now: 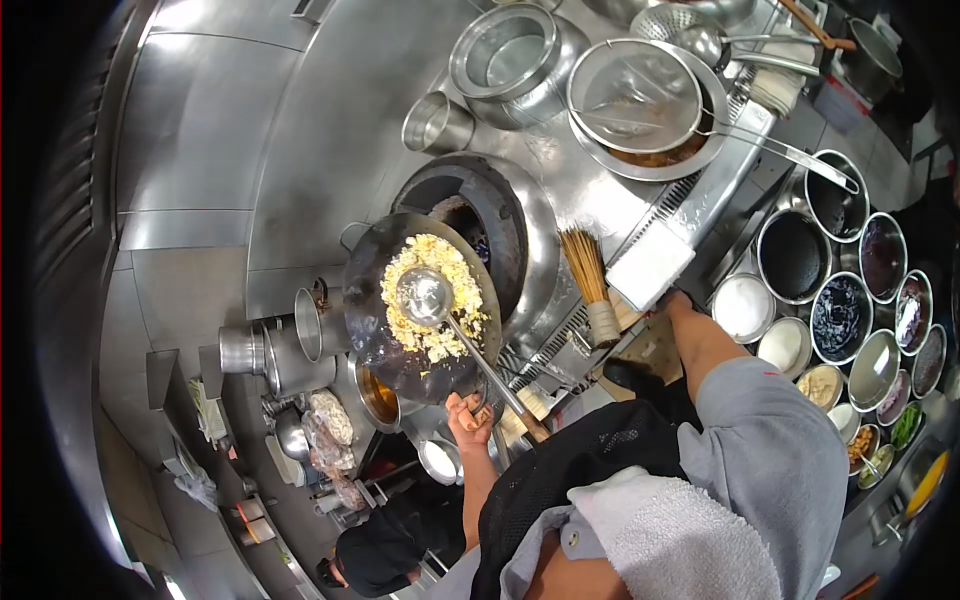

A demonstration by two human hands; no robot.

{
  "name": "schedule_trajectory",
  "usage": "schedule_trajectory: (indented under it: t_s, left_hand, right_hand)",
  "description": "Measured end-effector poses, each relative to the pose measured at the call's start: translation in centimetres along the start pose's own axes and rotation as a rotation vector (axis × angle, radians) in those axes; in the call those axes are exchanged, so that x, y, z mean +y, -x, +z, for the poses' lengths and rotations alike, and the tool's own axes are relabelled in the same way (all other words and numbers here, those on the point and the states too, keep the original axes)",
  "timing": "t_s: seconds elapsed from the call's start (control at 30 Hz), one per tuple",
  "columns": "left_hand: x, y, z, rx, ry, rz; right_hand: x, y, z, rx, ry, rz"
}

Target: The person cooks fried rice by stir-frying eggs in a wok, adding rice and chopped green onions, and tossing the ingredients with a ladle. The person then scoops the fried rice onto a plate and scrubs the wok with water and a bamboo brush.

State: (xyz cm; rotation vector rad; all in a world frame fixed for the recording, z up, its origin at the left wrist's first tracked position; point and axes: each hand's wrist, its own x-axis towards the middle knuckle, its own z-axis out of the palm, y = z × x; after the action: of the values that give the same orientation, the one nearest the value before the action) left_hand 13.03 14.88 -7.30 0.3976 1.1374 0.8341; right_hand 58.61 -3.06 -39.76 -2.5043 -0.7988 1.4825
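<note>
The egg-yellow fried food (438, 247) is in the wok (365, 335), which sits at the near left of the wok burner (541, 235) and covers a part of it. The ladle (424, 297) rests its bowl on the food; no hand is on its handle. The left hand (469, 419) has its fingers clamped on the wok's near rim. The right hand (677, 301) is by a white block-shaped item (650, 264), right of the bamboo brush (588, 275); its grip I cannot tell. The step seems to be steadying the wok during cooking; the next move would call for a level wok and a free hand for the ladle.
</note>
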Motion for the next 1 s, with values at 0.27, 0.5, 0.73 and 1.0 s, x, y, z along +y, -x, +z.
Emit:
schedule_trajectory:
  t_s: [0.27, 0.5, 0.73, 1.0]
  left_hand:
    - [-1.0, 0.6, 1.2, 0.056, 0.031, 0.026]
    - [-1.4, 0.8, 1.7, 0.041, 0.102, 0.002]
    - [-1.4, 0.5, 1.3, 0.07, 0.118, -0.035]
    - [-1.4, 0.2, 0.6, 0.035, 0.119, -0.019]
  right_hand:
    - [-1.9, 2.5, -2.3, -0.041, -0.043, 0.112]
    - [-1.9, 4.0, -4.6, -0.093, -0.07, 0.13]
    - [-0.6, 0.3, -1.0, 0.001, -0.119, 0.207]
    - [-1.0, 1.0, -1.8, 0.039, -0.209, 0.265]
